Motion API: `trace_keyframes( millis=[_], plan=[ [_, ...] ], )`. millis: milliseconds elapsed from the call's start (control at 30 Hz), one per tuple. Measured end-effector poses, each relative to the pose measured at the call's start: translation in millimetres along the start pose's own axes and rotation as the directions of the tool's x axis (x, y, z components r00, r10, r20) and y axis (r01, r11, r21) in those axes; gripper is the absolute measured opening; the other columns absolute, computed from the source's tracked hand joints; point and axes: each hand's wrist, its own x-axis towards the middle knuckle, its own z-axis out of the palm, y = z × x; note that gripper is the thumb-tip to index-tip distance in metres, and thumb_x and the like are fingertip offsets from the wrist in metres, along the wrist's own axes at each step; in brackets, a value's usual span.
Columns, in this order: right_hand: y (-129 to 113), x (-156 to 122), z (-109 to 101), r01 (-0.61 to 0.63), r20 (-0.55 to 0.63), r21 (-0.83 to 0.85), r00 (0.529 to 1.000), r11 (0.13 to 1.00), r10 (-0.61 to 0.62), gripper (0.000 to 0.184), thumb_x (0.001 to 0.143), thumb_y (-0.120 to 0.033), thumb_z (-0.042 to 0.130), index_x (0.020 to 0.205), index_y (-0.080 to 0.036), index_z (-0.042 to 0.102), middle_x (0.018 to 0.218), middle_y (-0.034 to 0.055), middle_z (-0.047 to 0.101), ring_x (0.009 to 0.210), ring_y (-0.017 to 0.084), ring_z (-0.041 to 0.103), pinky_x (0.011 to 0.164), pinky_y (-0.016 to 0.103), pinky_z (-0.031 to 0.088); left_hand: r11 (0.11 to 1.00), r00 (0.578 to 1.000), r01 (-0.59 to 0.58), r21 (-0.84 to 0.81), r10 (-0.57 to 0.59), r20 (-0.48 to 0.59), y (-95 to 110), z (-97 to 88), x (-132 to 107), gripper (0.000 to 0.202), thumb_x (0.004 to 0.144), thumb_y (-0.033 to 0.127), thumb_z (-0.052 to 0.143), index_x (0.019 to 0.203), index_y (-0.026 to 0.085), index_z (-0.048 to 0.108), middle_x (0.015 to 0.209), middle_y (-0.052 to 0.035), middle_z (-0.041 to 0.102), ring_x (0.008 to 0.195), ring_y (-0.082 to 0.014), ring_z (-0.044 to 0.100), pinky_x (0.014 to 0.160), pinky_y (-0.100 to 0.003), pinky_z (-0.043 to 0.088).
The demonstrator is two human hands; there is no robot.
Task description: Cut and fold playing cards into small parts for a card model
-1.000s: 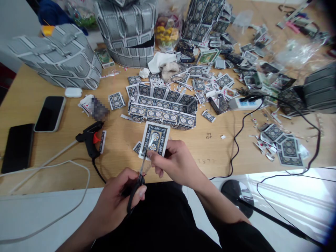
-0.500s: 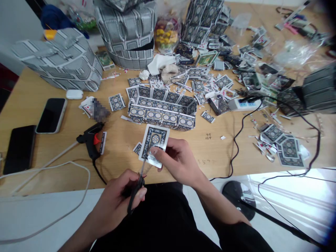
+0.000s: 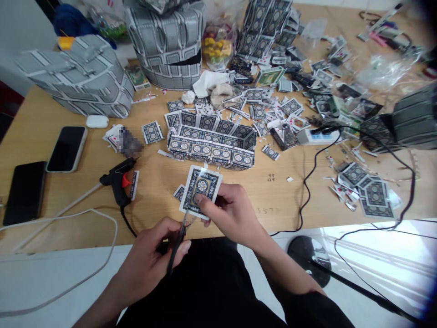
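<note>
My left hand (image 3: 153, 259) grips black scissors (image 3: 178, 239) near the table's front edge, blades pointing up at the lower edge of a playing card. My right hand (image 3: 228, 212) pinches that blue-patterned playing card (image 3: 201, 187), thumb on its face, holding it upright-tilted over the table edge. Just beyond the card stands a low rectangular box built of cards (image 3: 211, 145). A black glue gun (image 3: 118, 182) lies to the left of my hands.
Two phones (image 3: 66, 148) (image 3: 23, 191) and a white earbud case (image 3: 97, 121) lie at left. Grey card-built structures (image 3: 78, 79) (image 3: 167, 41) stand behind. Loose cards and scraps (image 3: 368, 189) litter the right side, with a power strip (image 3: 316, 135) and black cables (image 3: 307, 191).
The card has slid slightly lower and turned in my right hand, and the scissors have shifted a little along its lower edge. Both hands stay in place.
</note>
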Motion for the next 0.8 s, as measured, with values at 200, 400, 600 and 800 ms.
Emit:
trace_keyframes(
  millis=[200, 400, 600, 800],
  plan=[
    [-0.2, -0.2, -0.8, -0.005, 0.016, 0.017, 1.000, 1.000, 0.005, 0.029, 0.096, -0.026, 0.067, 0.069, -0.019, 0.063, 0.057, -0.0015, 0.064, 0.049, 0.013, 0.060, 0.047, 0.024, 0.040, 1.000, 1.000, 0.000, -0.001, 0.000, -0.006, 0.5, 0.4, -0.2, 0.021, 0.104, 0.038, 0.065, 0.090, 0.024, 0.062, 0.076, 0.0032, 0.070, 0.065, -0.0132, 0.065, 0.061, -0.022, 0.048],
    [0.5, 0.5, -1.1, -0.008, 0.033, 0.020, 0.999, 1.000, 0.008, 0.029, 0.097, -0.027, 0.068, 0.070, -0.018, 0.065, 0.058, -0.0011, 0.066, 0.050, 0.013, 0.061, 0.047, 0.024, 0.041, 1.000, 1.000, 0.001, -0.032, -0.001, -0.009, -1.9, 2.3, -1.2, 0.021, 0.105, 0.040, 0.065, 0.092, 0.024, 0.062, 0.077, 0.0026, 0.071, 0.068, -0.0138, 0.066, 0.062, -0.023, 0.048],
    [1.4, 0.3, -2.4, -0.009, 0.039, 0.017, 0.999, 1.000, 0.008, 0.029, 0.098, -0.028, 0.068, 0.071, -0.018, 0.065, 0.057, -0.0017, 0.066, 0.049, 0.012, 0.059, 0.048, 0.024, 0.042, 0.999, 1.000, 0.004, -0.038, -0.005, -0.021, 0.0, 2.6, -2.7, 0.023, 0.105, 0.040, 0.066, 0.090, 0.023, 0.063, 0.075, 0.0021, 0.069, 0.066, -0.0136, 0.064, 0.060, -0.023, 0.046],
    [-0.4, -0.2, -2.3, -0.024, 0.050, 0.012, 0.998, 1.000, 0.024, 0.030, 0.100, -0.029, 0.065, 0.071, -0.019, 0.065, 0.057, -0.0014, 0.066, 0.050, 0.012, 0.061, 0.048, 0.024, 0.043, 0.997, 0.999, 0.018, -0.069, -0.020, -0.026, 1.3, 2.9, -3.1, 0.023, 0.104, 0.039, 0.067, 0.089, 0.023, 0.062, 0.074, 0.0020, 0.069, 0.066, -0.0139, 0.064, 0.060, -0.023, 0.048]
  ],
)
